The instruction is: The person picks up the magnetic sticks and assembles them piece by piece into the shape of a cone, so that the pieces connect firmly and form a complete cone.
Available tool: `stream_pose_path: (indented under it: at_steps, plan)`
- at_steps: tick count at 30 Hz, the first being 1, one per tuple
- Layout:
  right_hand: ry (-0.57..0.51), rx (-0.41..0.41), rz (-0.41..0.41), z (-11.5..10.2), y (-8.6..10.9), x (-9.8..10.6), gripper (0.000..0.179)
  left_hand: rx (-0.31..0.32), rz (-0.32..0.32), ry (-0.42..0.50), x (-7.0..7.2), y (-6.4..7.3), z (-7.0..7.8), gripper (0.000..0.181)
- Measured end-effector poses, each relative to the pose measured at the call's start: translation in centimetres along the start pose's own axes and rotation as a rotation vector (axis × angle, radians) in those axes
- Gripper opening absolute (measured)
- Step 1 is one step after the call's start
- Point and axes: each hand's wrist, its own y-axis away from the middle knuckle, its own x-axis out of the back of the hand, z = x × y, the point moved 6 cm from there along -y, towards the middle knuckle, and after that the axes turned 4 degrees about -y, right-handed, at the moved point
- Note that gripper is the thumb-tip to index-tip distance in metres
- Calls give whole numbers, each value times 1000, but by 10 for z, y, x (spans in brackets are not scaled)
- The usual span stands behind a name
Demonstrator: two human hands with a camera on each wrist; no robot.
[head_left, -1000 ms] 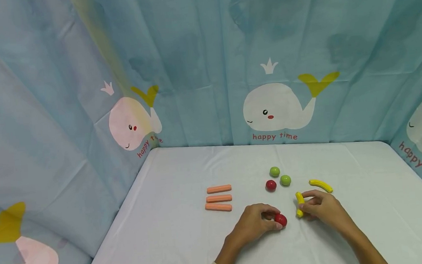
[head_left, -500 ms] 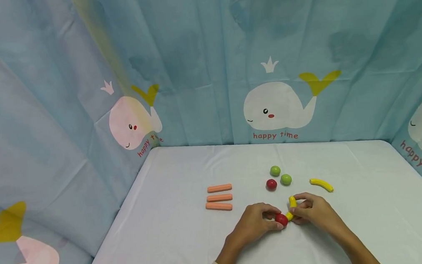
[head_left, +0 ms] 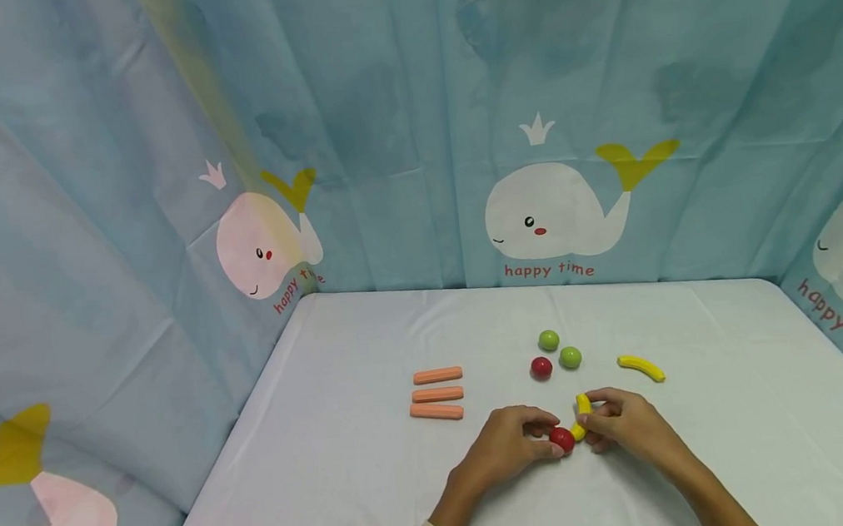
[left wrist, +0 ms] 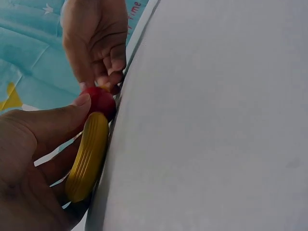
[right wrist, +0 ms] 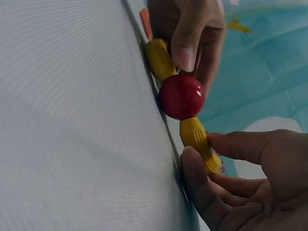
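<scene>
My left hand (head_left: 505, 446) pinches a glossy red ball (head_left: 562, 441) just above the white table. A curved, ribbed yellow stick (left wrist: 89, 156) extends from the ball below the left palm; the head view hides it. From the right, my right hand (head_left: 627, 422) pinches another curved yellow stick (head_left: 582, 408) between thumb and fingers. In the right wrist view, the end of this stick (right wrist: 196, 137) meets the red ball (right wrist: 182, 98), opposite the first yellow stick (right wrist: 160, 58). Whether the end is seated in the ball cannot be seen.
On the white table (head_left: 349, 470) lie orange sticks (head_left: 437, 394) at left, a red ball (head_left: 541, 368), two green balls (head_left: 549, 340) and a yellow curved stick (head_left: 641, 368) at right. A blue whale-print curtain (head_left: 387, 216) surrounds the table's back and sides.
My right hand has moved left, bringing its yellow stick from apart to against the red ball. Over the last half second it dips slightly. My left hand stays nearly still.
</scene>
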Motion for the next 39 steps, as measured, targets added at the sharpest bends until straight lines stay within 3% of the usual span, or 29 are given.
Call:
stream_pose_path:
  at_steps: [4,9,16,24,33,39]
  plan:
    - [59,-6,11,-1,1,-2,58,5,-31,18,8,2,-4,33]
    - [168,-4,46,-3,0,-3,57,22,-52,3,27,6,-11,28]
    - [210,-8,77,-4,1,-5,59,54,-81,-13,41,10,-17,18]
    - [241,-3,113,-9,2,-7,55,31,-156,-50,33,9,-11,13]
    - [211,9,117,-12,-1,-5,42,-52,-317,-62,12,8,1,22]
    - [235,25,122,-12,-7,-4,34,-91,-346,-43,0,8,8,24]
